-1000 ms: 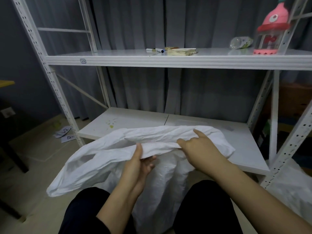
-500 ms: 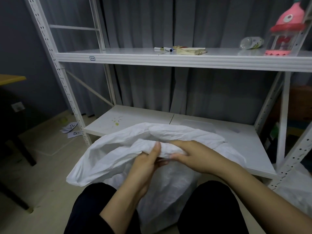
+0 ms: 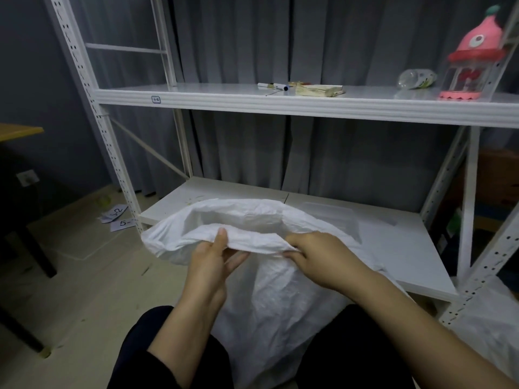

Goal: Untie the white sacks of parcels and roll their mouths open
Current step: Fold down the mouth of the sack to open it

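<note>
Right hand [image 3: 317,256]: a second ago its forefinger lay straight along the top of the white sack [image 3: 269,304]; now all fingers curl over the near rim [image 3: 252,241].

Left hand [image 3: 213,259]: same pinch with thumb on top, but the hands, almost touching half a second ago, are apart again along the rim.

Near rim: now a tighter rolled band between the hands.

Loose flap [image 3: 160,242] at left: hung long and low before, now drawn up short. The mouth gapes wider behind the band.

"5-" on floor paper [image 3: 123,223]; shelf label [image 3: 156,99] unclear
</note>
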